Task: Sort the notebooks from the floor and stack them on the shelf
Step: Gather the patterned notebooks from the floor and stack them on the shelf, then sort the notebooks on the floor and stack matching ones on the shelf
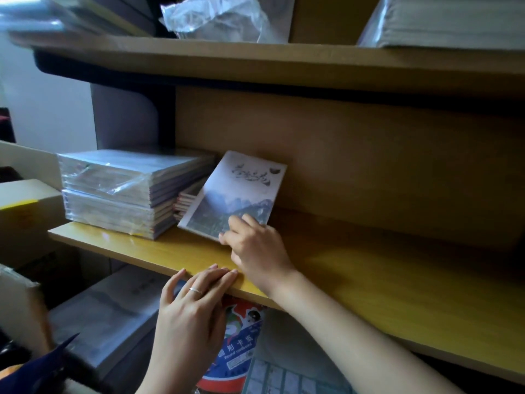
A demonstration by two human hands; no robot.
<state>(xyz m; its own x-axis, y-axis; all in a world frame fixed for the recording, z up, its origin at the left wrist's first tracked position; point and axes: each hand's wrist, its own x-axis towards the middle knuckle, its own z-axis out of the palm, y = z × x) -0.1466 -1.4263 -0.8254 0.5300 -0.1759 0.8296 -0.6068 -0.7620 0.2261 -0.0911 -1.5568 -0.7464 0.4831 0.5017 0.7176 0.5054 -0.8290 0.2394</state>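
You can read "Round cardboard" and the characters "卡纸" on the red-and-blue pack [238, 349] under the shelf [369, 280]. The brush calligraphy on the notebook [235, 191] is not legible to you.

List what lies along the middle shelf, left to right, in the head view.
wrapped stack → loose pile → notebook, its near corner pinched by the right hand → bare shelf
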